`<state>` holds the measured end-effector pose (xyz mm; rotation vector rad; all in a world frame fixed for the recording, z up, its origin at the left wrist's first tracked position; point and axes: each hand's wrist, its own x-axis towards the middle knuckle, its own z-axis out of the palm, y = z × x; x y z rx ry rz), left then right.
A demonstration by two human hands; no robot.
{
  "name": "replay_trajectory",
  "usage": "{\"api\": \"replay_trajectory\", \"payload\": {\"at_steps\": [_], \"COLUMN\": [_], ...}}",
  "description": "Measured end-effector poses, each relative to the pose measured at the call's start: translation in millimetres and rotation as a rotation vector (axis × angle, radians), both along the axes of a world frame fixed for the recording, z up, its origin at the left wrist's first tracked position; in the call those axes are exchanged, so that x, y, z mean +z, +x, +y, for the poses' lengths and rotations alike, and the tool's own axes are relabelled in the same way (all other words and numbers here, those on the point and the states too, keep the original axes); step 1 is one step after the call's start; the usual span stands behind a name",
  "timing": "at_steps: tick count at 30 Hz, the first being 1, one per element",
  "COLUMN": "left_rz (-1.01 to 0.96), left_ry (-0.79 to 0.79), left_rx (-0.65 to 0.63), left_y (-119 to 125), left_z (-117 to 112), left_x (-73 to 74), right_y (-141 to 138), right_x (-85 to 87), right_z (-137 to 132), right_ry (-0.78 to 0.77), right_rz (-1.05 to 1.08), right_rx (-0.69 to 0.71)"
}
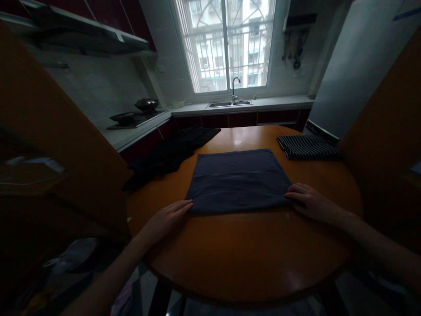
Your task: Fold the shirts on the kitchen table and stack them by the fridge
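A dark blue-grey garment [238, 182], folded into a wide flat shape, lies on the round wooden table [243, 254]. Its near left corner is pinched by my left hand [169, 217], thumb and fingers closed on the cloth. At the near right corner, my right hand [307, 202] has its fingers closed on the fabric edge. A crease runs across the middle of the cloth. Its exact kind of garment cannot be made out.
A black garment [167, 153] lies spread at the table's far left, partly over the edge. Black-and-white striped folded cloth [307, 147] sits at the far right. Beyond are a counter with a sink [230, 104], a stove with a pan [123, 117], and a fridge [348, 70].
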<state>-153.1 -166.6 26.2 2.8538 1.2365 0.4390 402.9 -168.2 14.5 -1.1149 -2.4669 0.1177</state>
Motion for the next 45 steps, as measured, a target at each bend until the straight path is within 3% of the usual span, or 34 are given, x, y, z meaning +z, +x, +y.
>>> {"api": "replay_trajectory", "payload": {"at_steps": [3, 6, 11, 13, 16, 20, 24, 29, 34, 40, 45], "left_rz": [-0.013, -0.028, 0.03, -0.008, -0.165, -0.267, -0.211, -0.186, -0.212, -0.273, -0.225], "left_ry": [-0.025, -0.099, -0.351, -0.389, -0.332, -0.372, -0.441, -0.514, -0.477, -0.384, -0.296], "left_rx": [0.024, 0.034, -0.003, 0.037, 0.164, 0.26, 0.22, 0.189, 0.104, 0.125, 0.119], "left_y": [-2.4, -9.4, -27.7, -27.8, -15.6, 10.2, 25.2, 21.1, 10.6, 11.0, 16.6], "left_z": [2.3, -9.2, -37.3, -30.2, 10.0, 81.3, 115.4, 112.8, 110.6, 112.4, 114.3], "left_x": [-1.0, 5.2, 34.2, 49.0, 60.9, 51.6, 32.6, 20.9, 17.2, 12.2, 14.4], "right_y": [0.6, -2.9, -6.5, -6.5, -8.9, -16.3, -18.6, -12.2, -7.5, -6.7, -3.9], "right_x": [3.1, 10.6, 35.7, 43.4, 43.9, 30.8, 17.1, 8.3, 8.3, 9.0, 2.7], "right_z": [0.8, -16.0, -42.2, -27.2, 21.3, 78.0, 87.7, 81.1, 81.1, 83.0, 88.4], "right_ry": [-0.025, -0.125, -0.434, -0.444, -0.322, -0.365, -0.444, -0.527, -0.551, -0.46, -0.372], "right_rz": [0.011, 0.001, -0.02, 0.037, 0.131, 0.108, 0.11, 0.134, 0.176, 0.272, 0.186], "right_rx": [0.007, 0.03, 0.058, -0.013, -0.162, -0.236, -0.236, -0.223, -0.195, -0.266, -0.278]}}
